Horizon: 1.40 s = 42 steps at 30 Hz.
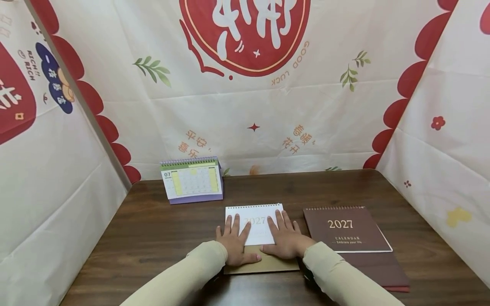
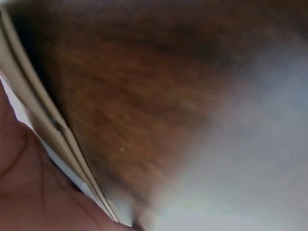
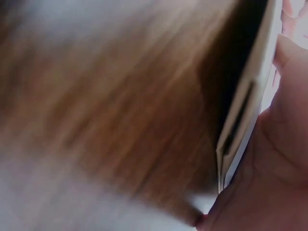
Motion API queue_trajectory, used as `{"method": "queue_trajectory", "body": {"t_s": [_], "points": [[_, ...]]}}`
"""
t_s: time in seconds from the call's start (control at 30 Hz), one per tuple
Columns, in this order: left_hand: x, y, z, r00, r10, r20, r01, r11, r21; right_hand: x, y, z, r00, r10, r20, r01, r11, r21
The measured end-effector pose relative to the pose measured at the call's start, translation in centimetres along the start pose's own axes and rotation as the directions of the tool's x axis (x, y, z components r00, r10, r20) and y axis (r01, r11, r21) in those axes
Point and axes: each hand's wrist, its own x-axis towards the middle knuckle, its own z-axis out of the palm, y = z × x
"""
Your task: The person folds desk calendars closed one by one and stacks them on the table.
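Note:
A white 2027 desk calendar (image 1: 261,236) with a spiral along its far edge lies in front of me, its tan board (image 1: 273,265) showing at the near side. My left hand (image 1: 232,244) rests palm down on its left part, fingers straight and spread. On the right part lies my right hand (image 1: 285,239), also flat with fingers apart. Both thumbs point inward over the near edge of the page. In the left wrist view, layered board edges (image 2: 53,115) show beside the palm (image 2: 36,185). The right wrist view shows similar folded board edges (image 3: 240,120) against the right palm (image 3: 276,154).
A brown 2027 calendar (image 1: 346,233) lies to the right, its maroon base (image 1: 377,267) extending toward me. At the back left stands a tent-shaped calendar (image 1: 193,182) with a purple base. The dark wooden table (image 1: 153,238) is enclosed by printed white cloth (image 1: 245,102).

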Motion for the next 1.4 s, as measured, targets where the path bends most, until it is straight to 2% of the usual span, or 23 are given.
{"method": "queue_trajectory", "body": {"t_s": [0.2,0.4,0.73,1.03,1.4], "points": [[0.4,-0.2,1.4,1.000,0.012,-0.027,-0.012,1.000,-0.007,-0.2,0.2,0.4,1.000,0.002,0.014,-0.002,1.000,0.004],[0.5,-0.3,1.7,0.998,0.020,-0.057,-0.021,1.000,-0.014,-0.3,0.2,0.2,1.000,0.008,0.017,-0.008,1.000,0.007],[0.5,-0.2,1.4,0.998,0.008,-0.060,-0.009,1.000,-0.015,-0.1,0.1,0.4,1.000,0.001,-0.006,-0.001,1.000,-0.012],[0.5,-0.5,1.6,0.997,0.017,-0.071,-0.018,1.000,-0.013,-0.5,-0.6,-0.3,1.000,-0.001,-0.003,0.001,1.000,0.020],[0.6,-0.3,0.6,1.000,0.006,-0.022,-0.006,1.000,0.003,-0.2,-0.1,0.0,1.000,0.001,-0.022,-0.001,1.000,-0.008]]}}
